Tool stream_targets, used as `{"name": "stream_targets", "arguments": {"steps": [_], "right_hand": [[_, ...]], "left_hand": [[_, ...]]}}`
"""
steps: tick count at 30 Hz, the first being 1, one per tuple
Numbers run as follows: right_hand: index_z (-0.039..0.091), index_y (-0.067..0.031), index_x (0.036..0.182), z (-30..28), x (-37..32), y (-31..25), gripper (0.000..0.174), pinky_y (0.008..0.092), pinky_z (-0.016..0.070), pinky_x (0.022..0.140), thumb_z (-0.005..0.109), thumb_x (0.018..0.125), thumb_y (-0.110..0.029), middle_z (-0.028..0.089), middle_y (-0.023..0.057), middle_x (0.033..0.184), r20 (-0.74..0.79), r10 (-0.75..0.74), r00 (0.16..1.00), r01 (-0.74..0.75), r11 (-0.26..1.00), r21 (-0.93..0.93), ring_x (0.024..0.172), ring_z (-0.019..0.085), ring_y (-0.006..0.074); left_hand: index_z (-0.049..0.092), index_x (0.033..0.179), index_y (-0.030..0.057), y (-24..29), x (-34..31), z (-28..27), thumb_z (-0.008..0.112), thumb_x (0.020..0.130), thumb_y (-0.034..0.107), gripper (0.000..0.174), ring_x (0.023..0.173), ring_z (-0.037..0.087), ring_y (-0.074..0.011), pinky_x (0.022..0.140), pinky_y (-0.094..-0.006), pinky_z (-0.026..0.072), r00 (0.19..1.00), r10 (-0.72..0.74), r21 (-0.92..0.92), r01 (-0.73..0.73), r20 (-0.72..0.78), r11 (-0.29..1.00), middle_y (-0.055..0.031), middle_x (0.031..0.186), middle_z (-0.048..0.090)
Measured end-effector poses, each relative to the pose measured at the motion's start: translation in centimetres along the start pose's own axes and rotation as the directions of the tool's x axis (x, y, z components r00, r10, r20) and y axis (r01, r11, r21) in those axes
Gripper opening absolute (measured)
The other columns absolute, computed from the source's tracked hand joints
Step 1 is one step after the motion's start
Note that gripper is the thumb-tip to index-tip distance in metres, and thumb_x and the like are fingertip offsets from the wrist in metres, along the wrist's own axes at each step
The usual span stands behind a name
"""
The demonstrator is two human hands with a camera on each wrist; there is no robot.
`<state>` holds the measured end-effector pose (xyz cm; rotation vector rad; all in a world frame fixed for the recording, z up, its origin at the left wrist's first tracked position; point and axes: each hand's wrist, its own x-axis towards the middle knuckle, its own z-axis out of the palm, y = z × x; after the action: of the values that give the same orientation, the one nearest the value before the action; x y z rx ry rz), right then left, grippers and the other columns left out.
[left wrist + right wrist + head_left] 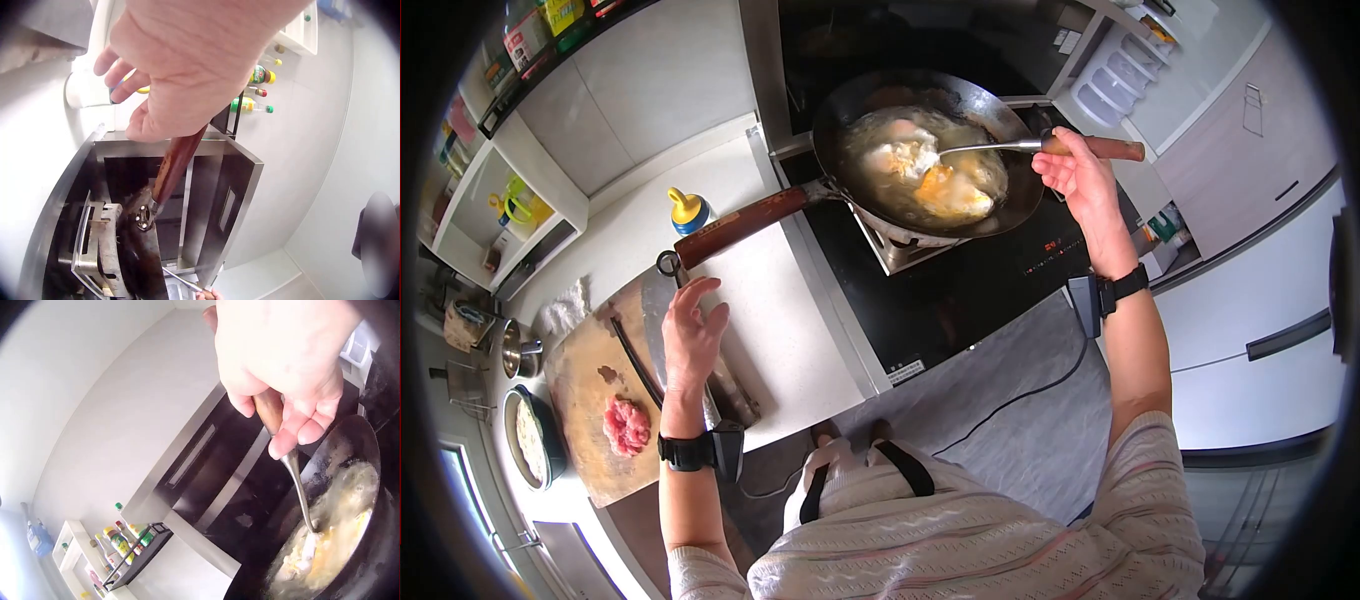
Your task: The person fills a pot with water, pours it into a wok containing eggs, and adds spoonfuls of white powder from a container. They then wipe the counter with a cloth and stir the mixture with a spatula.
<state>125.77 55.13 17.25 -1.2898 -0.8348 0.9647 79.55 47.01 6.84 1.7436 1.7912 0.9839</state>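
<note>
One wooden-handled cooking utensil (1110, 148), its tip buried in frying egg (955, 190), sits pinched in my right hand (1085, 178), viewed from afar; the egg lies left of that nearer grip, along the shaft crossing the right rim of the wok (970, 95). My left hand (691, 335) hangs loosely bent, seemingly empty, beside the wok handle's (745, 224) end.

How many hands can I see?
2: the right hand holds a wooden-handled utensil in the wok, and the left hand is near the wok's handle.
</note>
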Motion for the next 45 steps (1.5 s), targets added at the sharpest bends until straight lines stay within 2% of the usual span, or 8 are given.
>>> {"name": "stream_targets", "arguments": {"steps": [18,22,24,29,32,36,37,45], "right_hand": [[0.059,-0.0028,0.099,3.0,-3.7,-4.9,0.022,0.0246,0.0492,0.064,0.063,0.08,-0.013,0.062,0.007,0.079,0.401,-0.29,0.869,0.458,0.78,-0.427,0.068,0.063,0.0138],[0.061,-0.007,0.09,4.6,-6.5,-7.2,0.016,0.025,0.0479,0.068,0.061,0.074,-0.006,0.062,0.0024,0.08,0.619,-0.307,0.722,0.687,0.424,-0.591,0.078,0.061,0.012],[0.06,-0.0069,0.088,4.9,-7.2,-7.9,0.014,0.0273,0.0476,0.067,0.06,0.074,-0.008,0.061,0.0069,0.079,0.847,-0.265,0.461,0.886,0.181,-0.426,0.074,0.061,0.0199],[0.059,-0.0077,0.087,4.7,-8.8,-8.0,0.015,0.0305,0.045,0.059,0.063,0.072,-0.008,0.059,0.0069,0.075,0.874,-0.257,0.412,0.884,-0.118,-0.452,0.068,0.058,0.023],[0.06,-0.0072,0.09,4.3,-9.9,-8.2,0.019,0.0285,0.0445,0.057,0.062,0.072,-0.004,0.058,0.0067,0.073,0.788,-0.312,0.531,0.847,0.18,-0.5,0.065,0.057,0.0203],[0.06,-0.0037,0.091,4.9,-12.4,-8.4,0.021,0.0251,0.0461,0.06,0.062,0.072,0.002,0.06,0.0061,0.076,0.729,-0.422,0.539,0.841,0.218,-0.495,0.067,0.058,0.0143],[0.06,-0.0029,0.091,5.2,-13.5,-8.6,0.02,0.0236,0.0467,0.065,0.062,0.072,0.003,0.06,0.0035,0.081,0.547,-0.349,0.761,0.648,0.451,-0.613,0.073,0.057,0.0103],[0.057,0.0015,0.098,6.5,-15.1,-8.4,0.022,0.0235,0.0509,0.067,0.06,0.077,0.005,0.06,0.0092,0.088,0.561,-0.436,0.704,0.698,0.574,-0.429,0.07,0.062,0.0139]], "left_hand": [[0.063,0.102,0.0063,-1.2,1.0,-0.1,0.06,0.07,0.013,0.033,0.072,0.056,-0.0208,0.069,-0.0313,0.0458,0.999,0.038,0.047,-0.037,-0.005,0.998,-0.0099,0.105,0.062],[0.063,0.101,0.0058,-1.7,1.5,-0.4,0.061,0.07,0.014,0.032,0.071,0.056,-0.0212,0.07,-0.0321,0.0458,0.998,-0.038,0.04,0.036,0.047,0.999,-0.0121,0.103,0.062],[0.063,0.101,0.0053,-2.5,2.0,-0.5,0.061,0.07,0.014,0.032,0.073,0.057,-0.0221,0.071,-0.0325,0.046,0.993,-0.091,0.034,0.088,0.07,0.995,-0.0136,0.102,0.062],[0.058,0.113,0.0048,-6.4,4.2,-0.4,0.065,0.067,0.016,0.047,0.088,0.061,-0.0285,0.078,-0.0346,0.0458,0.997,-0.063,0.02,0.064,-0.051,0.998,-0.019,0.098,0.062],[0.052,0.118,0.001,-6.8,5.8,-0.7,0.066,0.066,0.017,0.057,0.093,0.06,-0.0296,0.081,-0.0349,0.0453,0.982,-0.156,0.089,0.165,-0.102,0.982,-0.0193,0.097,0.063],[0.038,0.129,0.0002,-13.0,9.2,2.1,0.075,0.063,0.018,0.077,0.104,0.056,-0.0299,0.089,-0.0349,0.0439,0.962,-0.087,0.037,0.1,-0.257,0.994,-0.0219,0.115,0.054],[0.036,0.13,0.0009,-13.2,9.6,2.3,0.077,0.063,0.017,0.081,0.107,0.054,-0.0307,0.09,-0.0352,0.0433,0.964,-0.125,-0.05,0.117,-0.233,0.992,-0.0228,0.119,0.051],[0.039,0.125,0.0022,-14.3,13.5,5.1,0.069,0.066,0.011,0.066,0.109,0.052,-0.0336,0.09,-0.0367,0.0435,0.959,-0.03,-0.001,0.031,-0.281,1.0,-0.0225,0.116,0.053]]}}
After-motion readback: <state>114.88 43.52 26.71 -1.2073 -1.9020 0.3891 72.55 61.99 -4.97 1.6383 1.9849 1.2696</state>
